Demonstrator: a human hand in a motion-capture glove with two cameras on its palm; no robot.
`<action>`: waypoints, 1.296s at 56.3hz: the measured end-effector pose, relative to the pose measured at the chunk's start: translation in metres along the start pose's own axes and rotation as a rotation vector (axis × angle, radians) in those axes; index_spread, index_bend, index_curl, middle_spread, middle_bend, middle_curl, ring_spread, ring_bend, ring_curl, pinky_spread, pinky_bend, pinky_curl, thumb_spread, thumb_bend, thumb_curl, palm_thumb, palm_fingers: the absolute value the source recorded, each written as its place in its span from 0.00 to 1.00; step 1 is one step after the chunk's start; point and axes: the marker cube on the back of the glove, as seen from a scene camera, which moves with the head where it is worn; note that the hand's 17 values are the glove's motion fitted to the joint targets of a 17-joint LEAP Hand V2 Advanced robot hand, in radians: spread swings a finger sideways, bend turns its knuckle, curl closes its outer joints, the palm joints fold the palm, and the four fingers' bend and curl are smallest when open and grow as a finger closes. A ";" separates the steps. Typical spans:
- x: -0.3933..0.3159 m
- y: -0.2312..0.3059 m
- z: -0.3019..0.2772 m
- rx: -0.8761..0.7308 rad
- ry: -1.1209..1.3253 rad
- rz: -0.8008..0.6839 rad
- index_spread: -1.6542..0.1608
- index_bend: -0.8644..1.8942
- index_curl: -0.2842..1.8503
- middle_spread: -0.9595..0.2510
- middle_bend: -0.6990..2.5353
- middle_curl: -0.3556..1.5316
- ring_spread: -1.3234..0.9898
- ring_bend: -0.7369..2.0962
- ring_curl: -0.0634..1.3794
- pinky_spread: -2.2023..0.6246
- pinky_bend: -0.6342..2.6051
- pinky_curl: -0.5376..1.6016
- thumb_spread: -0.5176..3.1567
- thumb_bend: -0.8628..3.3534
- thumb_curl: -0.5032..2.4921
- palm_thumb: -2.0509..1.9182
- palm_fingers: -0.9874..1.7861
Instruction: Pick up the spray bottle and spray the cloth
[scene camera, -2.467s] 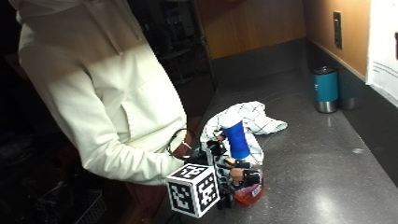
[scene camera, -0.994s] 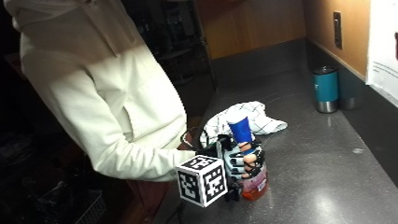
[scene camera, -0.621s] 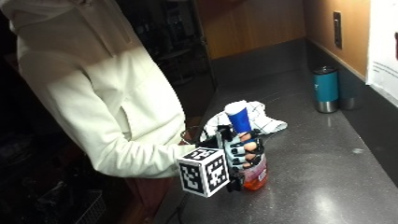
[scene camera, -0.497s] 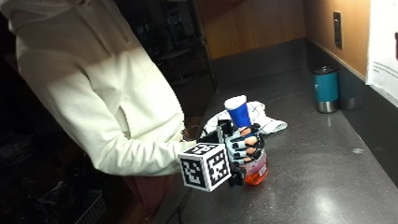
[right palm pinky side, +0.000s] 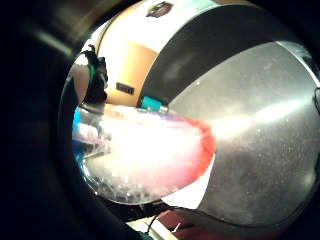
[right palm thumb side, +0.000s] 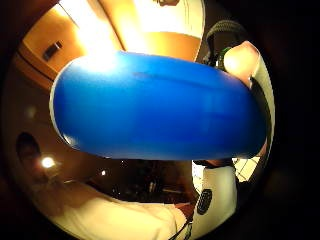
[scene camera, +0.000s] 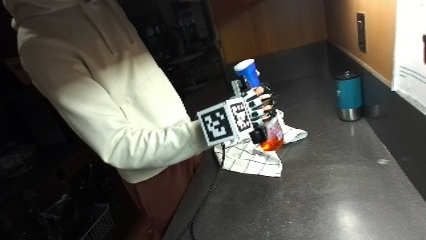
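In the outside view my gloved right hand (scene camera: 256, 112) grips a spray bottle (scene camera: 271, 139) with a blue top (scene camera: 247, 72) and orange-red liquid at its base, held up off the counter. Directly below and behind the bottle lies the white checked cloth (scene camera: 256, 157), crumpled on the dark counter (scene camera: 333, 190). The thumb side palm view is filled by the blue top (right palm thumb side: 155, 107). The little finger side palm view shows the clear bottle body with the red base (right palm pinky side: 150, 155) close to the palm, over the counter (right palm pinky side: 260, 135).
A teal tumbler (scene camera: 349, 95) stands at the back right near the wall, also seen as a teal tumbler (right palm pinky side: 152, 104) in the little finger side view. A wall outlet (scene camera: 360, 25) sits above it. A person in a cream hoodie (scene camera: 100, 90) stands at the counter's left edge.
My hand has lifted the spray bottle from the counter's front edge, up and over toward the cloth. The outside camera's picture has also shifted.
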 end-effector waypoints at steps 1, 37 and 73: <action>-0.004 0.000 0.002 -0.011 0.015 -0.013 0.75 0.37 0.32 0.65 0.32 0.44 0.49 0.42 0.33 0.76 0.25 0.38 0.33 0.20 0.34 0.78 0.76; -0.117 -0.002 0.085 -0.614 0.745 -0.257 0.76 0.37 0.31 0.66 0.31 0.44 0.48 0.42 0.33 0.75 0.25 0.40 0.32 0.20 0.34 0.78 0.77; -0.157 0.046 0.158 -0.776 1.340 -0.367 0.76 0.37 0.31 0.67 0.31 0.45 0.48 0.43 0.34 0.74 0.26 0.42 0.32 0.20 0.34 0.77 0.78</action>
